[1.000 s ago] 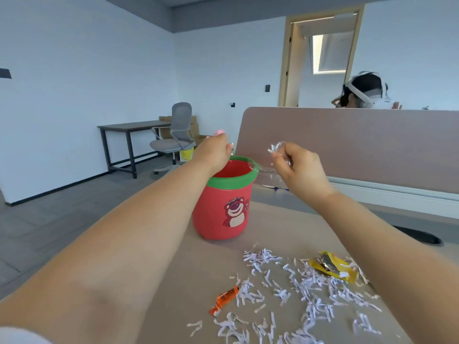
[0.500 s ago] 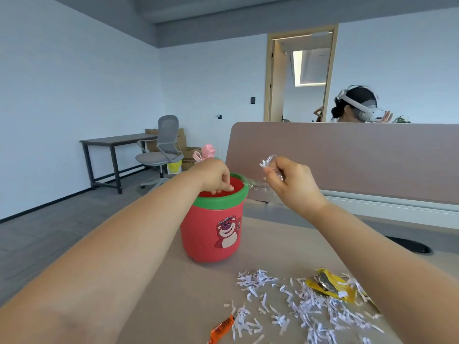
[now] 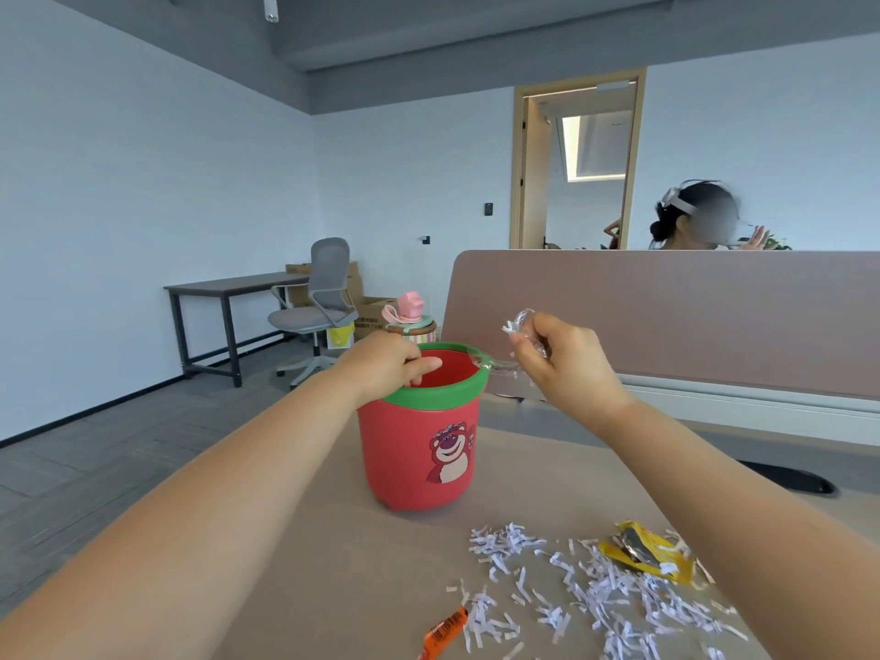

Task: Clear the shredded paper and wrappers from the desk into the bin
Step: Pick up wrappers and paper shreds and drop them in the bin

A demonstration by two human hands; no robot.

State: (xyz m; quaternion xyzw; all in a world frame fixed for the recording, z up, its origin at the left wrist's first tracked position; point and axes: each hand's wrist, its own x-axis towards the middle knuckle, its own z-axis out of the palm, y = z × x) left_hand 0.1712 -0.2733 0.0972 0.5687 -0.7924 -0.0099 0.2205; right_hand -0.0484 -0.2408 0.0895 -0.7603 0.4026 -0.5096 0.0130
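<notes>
- The left hand (image 3: 390, 364) has come down. A moment ago it was a fist just above the bin (image 3: 419, 450). Now its fingers curl over the green rim, with one finger poking inside. It looks like it holds the bin steady.
- I cannot tell if the left hand dropped anything in.
- The right hand (image 3: 562, 369) has hardly moved. It still pinches a crinkly clear wrapper (image 3: 519, 326) with a few white paper bits stuck to it.
- That wrapper is up in the air, just beside the bin's mouth on the right, not over it yet. So it is not in the bin yet, and I think dropping it in comes next.
- The bin stands upright on the counter (image 3: 333, 564), same place as before.
- Closer to the person, the shredded paper (image 3: 595, 593) lies spread out like before. A yellow wrapper (image 3: 643, 554) sits at its right edge and an orange wrapper (image 3: 443, 633) at its left.
- So most of the mess is still waiting. The job is only just started.
</notes>
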